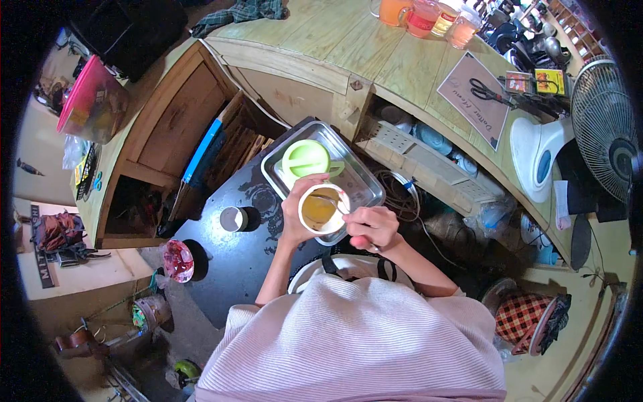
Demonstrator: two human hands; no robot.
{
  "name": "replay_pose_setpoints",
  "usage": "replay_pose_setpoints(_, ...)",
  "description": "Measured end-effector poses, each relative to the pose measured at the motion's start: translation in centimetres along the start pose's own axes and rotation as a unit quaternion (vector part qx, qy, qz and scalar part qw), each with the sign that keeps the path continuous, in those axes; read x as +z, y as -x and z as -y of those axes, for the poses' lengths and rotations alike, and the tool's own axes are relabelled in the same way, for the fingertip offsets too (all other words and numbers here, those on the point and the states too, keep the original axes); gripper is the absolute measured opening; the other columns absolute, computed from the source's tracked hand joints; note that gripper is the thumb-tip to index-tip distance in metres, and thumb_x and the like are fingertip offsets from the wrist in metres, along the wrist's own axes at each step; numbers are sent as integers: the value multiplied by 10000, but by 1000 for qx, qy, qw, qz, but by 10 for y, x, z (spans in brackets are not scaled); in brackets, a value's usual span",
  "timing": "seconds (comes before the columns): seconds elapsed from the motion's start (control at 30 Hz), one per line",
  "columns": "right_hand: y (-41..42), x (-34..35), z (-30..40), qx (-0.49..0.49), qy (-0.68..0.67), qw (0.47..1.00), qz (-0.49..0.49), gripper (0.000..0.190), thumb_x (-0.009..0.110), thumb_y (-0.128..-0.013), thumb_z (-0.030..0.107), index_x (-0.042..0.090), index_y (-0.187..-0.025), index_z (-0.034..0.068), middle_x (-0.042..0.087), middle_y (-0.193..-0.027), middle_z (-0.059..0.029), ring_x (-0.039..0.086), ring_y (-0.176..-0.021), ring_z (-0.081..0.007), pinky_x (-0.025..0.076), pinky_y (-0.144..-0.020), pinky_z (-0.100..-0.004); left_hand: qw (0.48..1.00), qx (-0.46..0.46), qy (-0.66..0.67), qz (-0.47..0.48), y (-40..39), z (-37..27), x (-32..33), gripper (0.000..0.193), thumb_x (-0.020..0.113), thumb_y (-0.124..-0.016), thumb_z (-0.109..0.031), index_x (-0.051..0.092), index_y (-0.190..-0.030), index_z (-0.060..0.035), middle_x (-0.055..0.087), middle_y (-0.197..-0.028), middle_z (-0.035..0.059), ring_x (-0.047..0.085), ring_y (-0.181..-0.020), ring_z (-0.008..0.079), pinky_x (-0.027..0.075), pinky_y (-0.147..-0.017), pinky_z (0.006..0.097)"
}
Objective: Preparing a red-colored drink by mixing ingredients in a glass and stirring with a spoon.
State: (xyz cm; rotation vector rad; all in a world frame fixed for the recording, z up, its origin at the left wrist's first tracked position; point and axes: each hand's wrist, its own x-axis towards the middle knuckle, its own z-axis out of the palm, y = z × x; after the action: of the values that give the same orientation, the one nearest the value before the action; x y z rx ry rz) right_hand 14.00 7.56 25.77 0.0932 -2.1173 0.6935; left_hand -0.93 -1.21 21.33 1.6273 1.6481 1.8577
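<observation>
My left hand (296, 213) is wrapped around a white cup (304, 221) with yellow-brown liquid (321, 208) in it, held up in front of my chest. My right hand (371, 226) grips the handle of a metal spoon (334, 203), whose far end dips into the liquid. Behind the cup, a lime-green lidded pitcher (305, 158) stands in a rectangular metal tray (359, 173). The cup and my left fingers hide part of the pitcher and tray. To the left, a small open can or cup (233, 219) stands on the dark tabletop (216, 271).
A red patterned bowl (178, 260) is at the table's left edge. Along the curved wooden counter (321, 30) are drink-filled glass mugs (422, 20), scissors (485, 90) on a printed sheet (464, 108), and an electric fan (603, 130). Coiled cable (402, 193) hangs right of the tray.
</observation>
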Motion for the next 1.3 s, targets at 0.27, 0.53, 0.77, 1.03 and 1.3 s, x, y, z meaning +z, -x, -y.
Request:
replay_pose_setpoints(0.27,-4,-14,8,-30,-72,994,79,290,615,-722,313,555,-608,54,548,-690,-36,588,-614,-174,487,-513,-270,998,25,47,22,-6,-13,2,645,790,-510,-164,453,-1047,-47,564,-1014,169,556,-939,288,443,-802,357)
replay_pose_setpoints(0.53,-9,-27,3,-20,-86,994,57,288,601,-737,306,536,-629,47,505,-644,-39,563,-570,-183,470,-502,-280,997,19,58,42,-5,-21,9,682,797,-494,-160,446,-1070,-57,565,-1004,156,559,-934,289,455,-783,361)
replay_pose_setpoints(0.77,-12,-23,12,-88,-22,994,53,347,569,-750,352,508,-609,41,488,-625,-36,560,-569,-163,465,-452,-252,996,1,81,23,-12,-28,10,685,799,-483,-180,455,-1060,-46,565,-999,156,563,-917,283,453,-786,350)
replay_pose_setpoints(1.03,1,-16,23,-57,-60,996,40,371,557,-774,371,507,-594,50,483,-623,-29,558,-560,-160,455,-437,-255,996,6,79,26,-15,-29,10,689,802,-480,-194,451,-1054,-50,573,-989,150,567,-910,270,454,-779,346)
replay_pose_setpoints(1.3,7,-21,23,57,-137,989,-4,427,460,-859,352,535,-568,48,483,-584,-37,530,-485,-159,427,-432,-259,995,1,96,25,-10,-31,10,702,805,-472,-182,442,-1059,-51,573,-982,158,572,-897,272,458,-767,346)
